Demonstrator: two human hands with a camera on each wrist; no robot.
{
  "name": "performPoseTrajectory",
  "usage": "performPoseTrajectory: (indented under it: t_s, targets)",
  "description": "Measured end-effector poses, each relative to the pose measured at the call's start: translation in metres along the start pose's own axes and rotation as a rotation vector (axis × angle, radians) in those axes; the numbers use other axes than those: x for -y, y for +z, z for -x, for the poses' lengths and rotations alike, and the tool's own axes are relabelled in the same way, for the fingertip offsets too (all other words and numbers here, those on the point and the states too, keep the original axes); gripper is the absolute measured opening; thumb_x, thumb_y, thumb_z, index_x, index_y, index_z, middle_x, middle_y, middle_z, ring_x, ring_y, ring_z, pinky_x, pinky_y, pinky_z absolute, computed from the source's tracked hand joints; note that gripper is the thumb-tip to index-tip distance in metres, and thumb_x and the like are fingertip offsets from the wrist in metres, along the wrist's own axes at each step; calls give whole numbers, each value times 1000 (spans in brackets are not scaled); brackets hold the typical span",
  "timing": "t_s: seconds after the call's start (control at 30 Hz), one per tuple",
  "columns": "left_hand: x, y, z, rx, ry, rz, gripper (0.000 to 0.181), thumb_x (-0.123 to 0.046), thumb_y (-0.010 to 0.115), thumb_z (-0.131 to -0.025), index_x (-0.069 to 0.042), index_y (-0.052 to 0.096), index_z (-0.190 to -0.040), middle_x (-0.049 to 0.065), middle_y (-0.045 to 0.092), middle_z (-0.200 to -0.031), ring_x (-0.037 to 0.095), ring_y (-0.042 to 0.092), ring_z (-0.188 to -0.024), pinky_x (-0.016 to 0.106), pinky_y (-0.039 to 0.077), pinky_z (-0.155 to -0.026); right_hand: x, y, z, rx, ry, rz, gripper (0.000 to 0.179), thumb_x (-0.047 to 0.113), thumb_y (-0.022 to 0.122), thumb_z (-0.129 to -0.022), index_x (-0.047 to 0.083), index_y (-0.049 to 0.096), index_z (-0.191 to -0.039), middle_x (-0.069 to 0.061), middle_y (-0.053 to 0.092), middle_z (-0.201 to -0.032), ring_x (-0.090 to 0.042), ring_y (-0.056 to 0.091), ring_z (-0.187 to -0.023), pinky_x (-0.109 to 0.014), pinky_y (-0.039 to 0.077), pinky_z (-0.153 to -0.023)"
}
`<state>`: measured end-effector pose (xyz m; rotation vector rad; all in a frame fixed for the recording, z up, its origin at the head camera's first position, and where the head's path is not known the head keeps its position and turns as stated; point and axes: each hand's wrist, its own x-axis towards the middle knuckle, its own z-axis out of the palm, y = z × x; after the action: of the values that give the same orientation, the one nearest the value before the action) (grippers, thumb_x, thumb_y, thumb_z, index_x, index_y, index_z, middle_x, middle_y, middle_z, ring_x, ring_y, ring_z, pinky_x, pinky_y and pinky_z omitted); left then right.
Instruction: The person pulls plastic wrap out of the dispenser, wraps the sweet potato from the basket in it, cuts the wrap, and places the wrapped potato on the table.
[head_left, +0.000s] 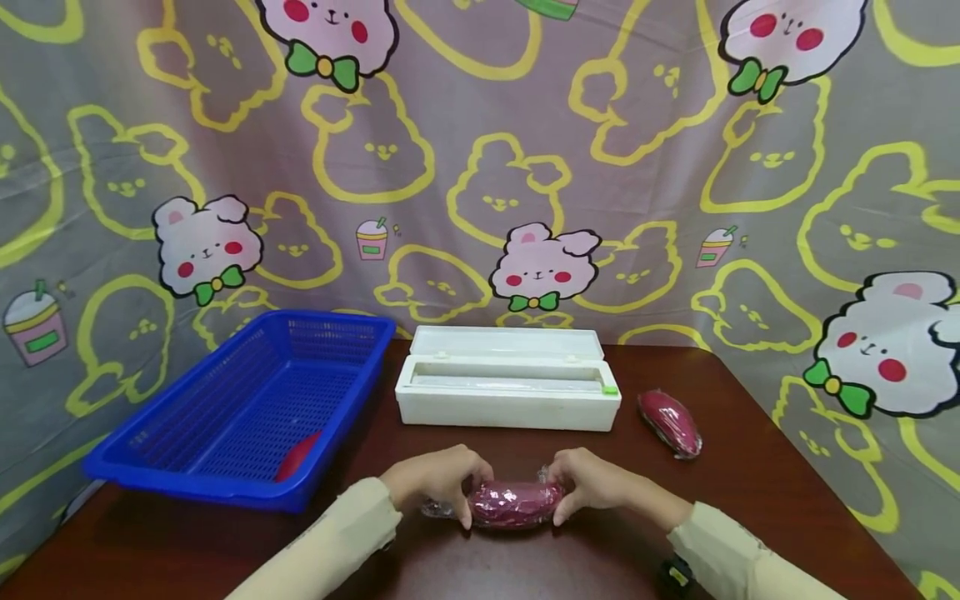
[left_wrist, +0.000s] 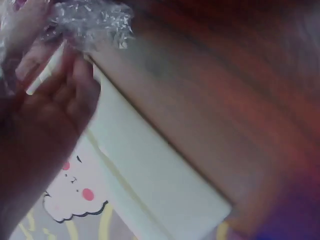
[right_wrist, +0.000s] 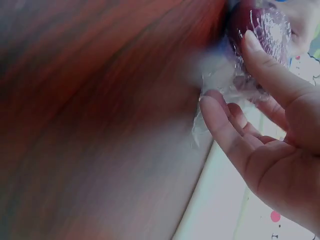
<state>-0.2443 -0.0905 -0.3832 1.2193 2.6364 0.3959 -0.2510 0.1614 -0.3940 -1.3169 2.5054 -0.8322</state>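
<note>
A purplish-red oblong item, shaped like a sweet potato and wrapped in shiny cling film, lies low over the table between both hands. My left hand grips its left end, thumb at the near side. At the right end, my right hand holds it between thumb and bent fingers. Loose cling film bunches by the left fingers in the left wrist view. More slack film sticks out between thumb and fingers in the right wrist view, where the thumb presses on the wrapped item.
Behind the hands stands a white cling film box, lid raised, a roll inside and a green piece at its right end. A second wrapped purplish-red item lies to the right. The blue basket at left holds a red item.
</note>
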Motion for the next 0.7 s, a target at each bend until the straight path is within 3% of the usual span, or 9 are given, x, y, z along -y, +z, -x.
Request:
performPoseTrajectory:
  t_s: [0.13, 0.23, 0.37, 0.5, 0.6, 0.7]
  targets:
    - [-5, 1, 0, -72, -91, -208, 34, -32, 83, -53, -15, 68, -79, -12, 53, -61, 2, 46, -56, 20, 40, -52, 2, 0, -2, -35, -18, 38, 19, 20, 80, -62, 10, 64, -68, 14, 51, -69, 1, 39, -63, -17, 38, -56]
    - [-8, 3, 1, -136, -175, -259, 26, -33, 81, -55, -15, 64, -62, -10, 52, -56, 4, 42, -51, 21, 39, -46, 1, -1, -3, -61, -51, 47, 17, 16, 79, -62, 8, 64, -66, 11, 53, -69, 1, 40, -61, -16, 38, -54]
    - [-11, 6, 1, -214, -240, -169, 27, -21, 81, -59, -13, 56, -51, -7, 50, -50, 3, 39, -42, 19, 37, -41, 0, 0, -3, -89, -93, 42, 14, 12, 78, -63, 6, 66, -66, 8, 57, -70, 1, 45, -63, -16, 41, -56]
    - [-13, 9, 0, -268, -288, -22, 20, -9, 81, -57, -8, 61, -55, -3, 53, -49, 4, 44, -38, 17, 39, -40, -3, 2, -4, -100, -101, 39, 14, 11, 78, -63, 3, 70, -71, 4, 63, -75, -1, 53, -71, -19, 46, -64]
    - [-12, 10, -2, -294, -315, 60, 18, -5, 82, -55, -2, 67, -66, 1, 60, -58, 7, 51, -48, 19, 43, -46, -6, 3, -4, -109, -107, 43, 16, 10, 78, -63, 3, 71, -75, 3, 65, -78, -2, 56, -75, -20, 47, -68]
    - [-9, 10, -3, -327, -315, 125, 27, -4, 82, -55, 2, 70, -78, 7, 66, -71, 12, 57, -63, 23, 47, -58, -8, 3, -4, -129, -90, 32, 15, 9, 78, -63, 4, 71, -75, 4, 64, -75, -1, 53, -70, -19, 46, -63]
